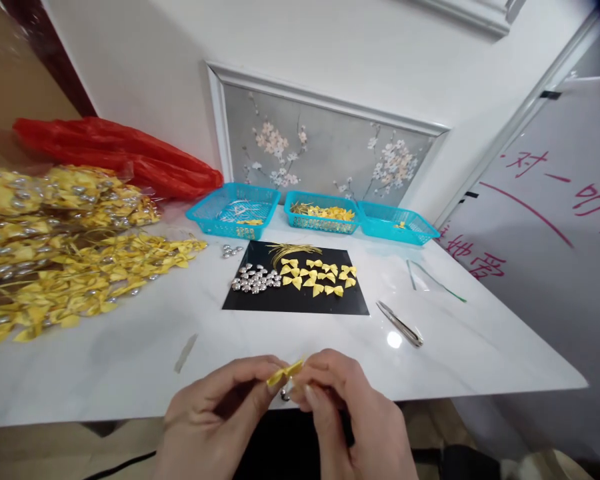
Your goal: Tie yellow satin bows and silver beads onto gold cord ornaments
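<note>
At the table's front edge, my left hand [220, 413] pinches a small yellow ribbon bow [283, 375] between thumb and fingertips. My right hand [355, 410] is closed beside it, its fingertips meeting at the bow's right end; what they pinch is hidden. Just under the bow, between the hands, shows a shiny silver bead [285, 395]. Beyond the hands lies a black mat [295, 304]. On it are a pile of silver beads [255, 280], several yellow bows [325, 275] and a bundle of thin gold wires [293, 251].
Silver tweezers [401, 325] lie right of the mat. Along the wall stand three blue baskets: left [205, 215], middle [325, 225], right [405, 233]. Strings of yellow bows and beads [80, 280] heap at left, before a red bag [120, 157]. A tape strip [185, 353] sticks near the front.
</note>
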The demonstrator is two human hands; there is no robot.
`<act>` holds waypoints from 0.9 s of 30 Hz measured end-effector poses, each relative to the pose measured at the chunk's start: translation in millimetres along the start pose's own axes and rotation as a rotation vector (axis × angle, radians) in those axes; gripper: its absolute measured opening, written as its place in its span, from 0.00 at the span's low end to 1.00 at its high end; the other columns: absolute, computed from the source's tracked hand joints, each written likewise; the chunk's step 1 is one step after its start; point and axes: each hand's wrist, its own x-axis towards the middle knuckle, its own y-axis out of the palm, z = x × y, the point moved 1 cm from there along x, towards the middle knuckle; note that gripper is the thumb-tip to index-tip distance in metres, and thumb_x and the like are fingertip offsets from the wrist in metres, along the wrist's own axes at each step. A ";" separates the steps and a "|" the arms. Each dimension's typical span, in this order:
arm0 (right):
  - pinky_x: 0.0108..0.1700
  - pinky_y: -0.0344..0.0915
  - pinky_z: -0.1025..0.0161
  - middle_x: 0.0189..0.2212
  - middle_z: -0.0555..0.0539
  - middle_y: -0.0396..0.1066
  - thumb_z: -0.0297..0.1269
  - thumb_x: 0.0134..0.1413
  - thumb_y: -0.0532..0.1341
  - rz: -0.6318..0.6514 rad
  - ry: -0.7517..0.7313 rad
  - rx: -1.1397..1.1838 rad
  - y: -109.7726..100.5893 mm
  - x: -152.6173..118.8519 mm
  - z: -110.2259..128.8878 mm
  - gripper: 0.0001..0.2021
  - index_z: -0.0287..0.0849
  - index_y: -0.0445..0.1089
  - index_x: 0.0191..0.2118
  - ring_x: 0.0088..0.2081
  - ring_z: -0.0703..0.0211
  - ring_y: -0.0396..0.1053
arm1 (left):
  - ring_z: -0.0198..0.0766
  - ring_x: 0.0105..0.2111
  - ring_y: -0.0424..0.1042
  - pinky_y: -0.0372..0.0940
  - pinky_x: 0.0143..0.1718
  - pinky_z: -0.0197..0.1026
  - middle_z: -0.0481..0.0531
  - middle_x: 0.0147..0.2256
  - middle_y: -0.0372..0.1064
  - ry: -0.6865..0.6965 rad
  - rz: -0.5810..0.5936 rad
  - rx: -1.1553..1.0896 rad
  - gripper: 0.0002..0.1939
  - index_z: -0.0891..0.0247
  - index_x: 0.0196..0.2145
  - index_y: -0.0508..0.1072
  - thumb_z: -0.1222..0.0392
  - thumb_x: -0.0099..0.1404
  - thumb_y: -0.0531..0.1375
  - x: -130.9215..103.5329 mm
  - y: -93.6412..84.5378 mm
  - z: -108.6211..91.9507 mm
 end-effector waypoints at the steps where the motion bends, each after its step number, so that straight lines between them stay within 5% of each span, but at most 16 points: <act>1: 0.33 0.71 0.67 0.30 0.51 0.75 0.30 0.65 0.56 0.020 -0.067 -0.034 -5.3 4.4 0.4 0.09 0.48 0.70 0.45 0.29 0.60 0.75 | 0.41 0.34 0.81 0.74 0.37 0.31 0.45 0.32 0.83 0.011 0.030 0.003 0.03 0.51 0.28 0.83 0.56 0.56 0.68 2.2 -1.6 1.8; 5: 0.37 0.69 0.67 0.35 0.48 0.73 0.28 0.65 0.56 0.121 -0.234 -0.048 -27.0 35.6 -1.3 0.08 0.45 0.71 0.40 0.35 0.61 0.72 | 0.36 0.27 0.78 0.73 0.32 0.31 0.46 0.34 0.82 0.047 0.113 -0.002 0.05 0.53 0.32 0.81 0.56 0.62 0.64 6.5 -4.1 4.2; 12: 0.27 0.60 0.69 0.26 0.52 0.65 0.41 0.61 0.61 0.709 0.266 0.350 -9.1 81.7 -21.1 0.10 0.40 0.71 0.32 0.26 0.66 0.61 | 0.34 0.22 0.75 0.72 0.27 0.31 0.44 0.25 0.78 0.012 0.103 -0.143 0.06 0.55 0.28 0.80 0.58 0.61 0.62 2.2 9.4 -7.0; 19: 0.25 0.56 0.71 0.22 0.55 0.64 0.56 0.51 0.67 0.976 0.414 0.597 1.9 90.9 -32.7 0.22 0.39 0.68 0.30 0.22 0.70 0.57 | 0.36 0.26 0.78 0.73 0.30 0.30 0.47 0.25 0.81 -0.087 0.260 -0.245 0.07 0.56 0.26 0.83 0.59 0.60 0.64 10.2 12.0 1.5; 23: 0.23 0.54 0.72 0.20 0.54 0.64 0.52 0.47 0.71 0.963 0.466 0.661 3.8 90.2 -31.2 0.20 0.38 0.69 0.25 0.21 0.70 0.57 | 0.37 0.26 0.78 0.73 0.31 0.32 0.48 0.25 0.81 -0.166 0.279 -0.240 0.07 0.57 0.26 0.83 0.59 0.60 0.65 10.6 11.5 3.3; 27: 0.24 0.55 0.75 0.20 0.56 0.60 0.44 0.44 0.72 0.632 0.517 0.762 16.1 91.4 -37.4 0.17 0.40 0.66 0.23 0.23 0.70 0.55 | 0.35 0.24 0.76 0.71 0.29 0.32 0.48 0.24 0.80 -0.192 0.317 -0.213 0.06 0.59 0.25 0.81 0.59 0.59 0.65 11.3 13.0 2.8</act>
